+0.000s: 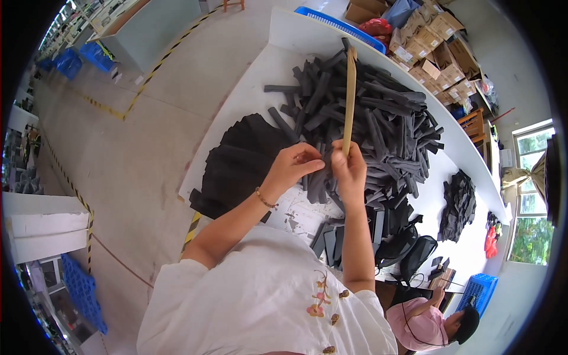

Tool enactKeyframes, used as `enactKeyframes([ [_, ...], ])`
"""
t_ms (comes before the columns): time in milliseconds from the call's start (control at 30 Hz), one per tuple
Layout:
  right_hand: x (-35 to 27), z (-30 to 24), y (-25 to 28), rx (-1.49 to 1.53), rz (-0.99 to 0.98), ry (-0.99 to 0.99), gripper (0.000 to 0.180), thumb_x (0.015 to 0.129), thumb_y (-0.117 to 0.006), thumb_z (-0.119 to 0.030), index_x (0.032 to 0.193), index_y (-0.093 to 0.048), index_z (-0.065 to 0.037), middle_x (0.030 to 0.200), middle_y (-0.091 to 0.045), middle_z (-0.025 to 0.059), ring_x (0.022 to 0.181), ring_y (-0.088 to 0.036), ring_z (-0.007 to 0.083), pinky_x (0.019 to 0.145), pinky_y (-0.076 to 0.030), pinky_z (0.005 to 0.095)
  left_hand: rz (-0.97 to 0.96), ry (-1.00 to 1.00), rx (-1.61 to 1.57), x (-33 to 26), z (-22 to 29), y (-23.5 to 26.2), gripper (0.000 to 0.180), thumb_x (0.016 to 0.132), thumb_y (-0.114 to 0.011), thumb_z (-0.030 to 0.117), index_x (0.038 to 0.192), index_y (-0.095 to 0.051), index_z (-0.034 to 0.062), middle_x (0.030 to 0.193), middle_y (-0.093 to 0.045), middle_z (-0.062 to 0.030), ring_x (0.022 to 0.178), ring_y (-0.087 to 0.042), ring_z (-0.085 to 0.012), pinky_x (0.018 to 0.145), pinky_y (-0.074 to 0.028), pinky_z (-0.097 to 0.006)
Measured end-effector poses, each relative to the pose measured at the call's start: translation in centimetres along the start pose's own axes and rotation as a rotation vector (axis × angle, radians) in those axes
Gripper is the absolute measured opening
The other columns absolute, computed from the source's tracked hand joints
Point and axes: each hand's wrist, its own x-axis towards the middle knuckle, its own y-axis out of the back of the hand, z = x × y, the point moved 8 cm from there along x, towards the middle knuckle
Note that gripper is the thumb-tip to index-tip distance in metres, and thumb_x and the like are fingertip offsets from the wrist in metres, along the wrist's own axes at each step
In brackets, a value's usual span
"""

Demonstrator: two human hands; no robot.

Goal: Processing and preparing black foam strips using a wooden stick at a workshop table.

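My right hand (349, 171) is closed round the lower end of a long, flat tan stick (350, 97), which points away from me over the pile. Just left of it is my left hand (297, 168), its fingers curled in and the thumb close to the index finger. Whatever that hand pinches, if anything, cannot be made out against the dark background. Under and beyond both hands lies a big heap of dark grey, tube-like strips (384, 127). A fanned stack of flat black pieces (242, 157) is beside my left forearm.
The white table (236, 97) has a raised rim. Black bags (408, 251) and a black cloth stack (457, 207) lie to the right. A co-worker in pink (423, 325) sits at the lower right, near a blue crate (478, 293). Cardboard boxes (435, 47) are piled behind.
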Motion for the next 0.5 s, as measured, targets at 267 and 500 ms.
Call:
enactKeyframes([
  [267,-2.4,5.4,0.4,0.167,0.057,-0.145,0.013,0.084,-0.07,-0.014,0.087,-0.059,-0.007,0.065,-0.048,-0.0082,0.051,-0.035,0.0011,0.046,-0.025,0.017,0.129,0.123,-0.487,-0.6,-4.1,0.7,0.012,0.088,-0.065,0.014,0.092,-0.063,0.0027,0.081,-0.06,0.0013,0.075,-0.053,-0.0042,0.063,-0.042,-0.019],
  [500,-2.9,6.2,-0.5,0.224,0.04,-0.111,0.007,0.088,-0.066,-0.009,0.086,-0.061,-0.003,0.067,-0.049,-0.0067,0.055,-0.037,0.0007,0.048,-0.027,0.0168,0.196,-0.023,-0.059,-0.3,-2.1,1.7,0.014,0.091,-0.061,0.017,0.093,-0.064,0.0028,0.077,-0.058,0.0045,0.071,-0.049,-0.0025,0.062,-0.039,-0.018],
])
